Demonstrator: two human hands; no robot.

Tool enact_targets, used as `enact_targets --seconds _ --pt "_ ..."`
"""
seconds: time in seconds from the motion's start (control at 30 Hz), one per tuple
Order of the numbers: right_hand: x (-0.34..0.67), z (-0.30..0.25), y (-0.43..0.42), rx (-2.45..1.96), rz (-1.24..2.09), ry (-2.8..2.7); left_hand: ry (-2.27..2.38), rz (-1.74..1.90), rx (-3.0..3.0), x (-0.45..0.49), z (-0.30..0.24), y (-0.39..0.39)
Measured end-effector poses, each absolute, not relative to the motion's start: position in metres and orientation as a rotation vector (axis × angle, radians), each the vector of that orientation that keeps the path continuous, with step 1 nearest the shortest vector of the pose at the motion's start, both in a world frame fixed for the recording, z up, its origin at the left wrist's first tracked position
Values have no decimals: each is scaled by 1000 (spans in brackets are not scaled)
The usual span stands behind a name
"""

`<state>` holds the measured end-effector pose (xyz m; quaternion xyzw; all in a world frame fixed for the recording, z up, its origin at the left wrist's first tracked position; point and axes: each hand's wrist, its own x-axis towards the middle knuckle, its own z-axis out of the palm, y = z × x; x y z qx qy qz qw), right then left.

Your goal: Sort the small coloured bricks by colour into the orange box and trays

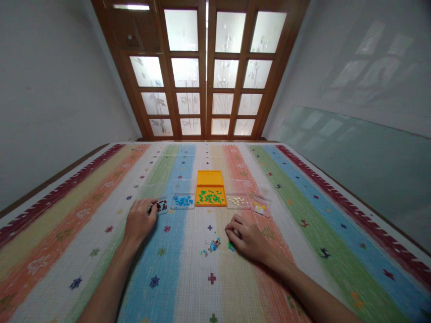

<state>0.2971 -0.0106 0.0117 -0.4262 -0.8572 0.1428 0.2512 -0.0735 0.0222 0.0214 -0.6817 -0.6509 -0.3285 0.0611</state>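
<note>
Left hand (140,219) is bent over the clear rectangular plastic tray (163,212) of dark-red bits (163,205), 9 o'clock from the open orange plastic box (209,178); right hand (248,237) curls by the multicoloured pile (214,245), 6 o'clock. Can't tell either grip.

Over on the tablecloth (212,300) I see a middle box (211,205), its lid (209,177) opened out behind it, two boxes (182,207) to its left, two to its right, small pieces (183,200) in all five. The person's left hand (141,216) is at the outermost left box; nearer the person, a loose heap (214,245) lies just left of the right hand (248,237). Doors (208,98) stand beyond.
</note>
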Motion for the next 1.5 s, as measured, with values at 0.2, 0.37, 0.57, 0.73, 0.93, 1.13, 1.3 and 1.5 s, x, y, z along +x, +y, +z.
enact_targets --seconds 0.2,0.37,0.57,0.73,0.93,1.13,1.3,1.5 --pt "298 14 -11 -1151 392 -2353 -1756 -1147 -2098 -56 33 15" --pt "298 13 -11 -1153 389 -2361 -1578 -1374 -2314 -15 35 -1" --pt "298 14 -10 -1151 397 -2344 -1302 -1289 -2944 26 29 -22" --pt "297 14 -10 -1157 382 -2355 -1269 -929 -3222 34 28 -28" --pt "297 15 -11 -1154 358 -2368 -1306 -813 -3235 37 21 -28" --pt "296 15 -12 -1152 370 -2365 -1308 -836 -3258 37 23 -29" --pt "296 15 -12 -1153 390 -2357 -1320 -862 -3261 36 28 -30" --pt "296 13 -11 -1137 371 -2362 -1350 -856 -3207 41 24 -30"
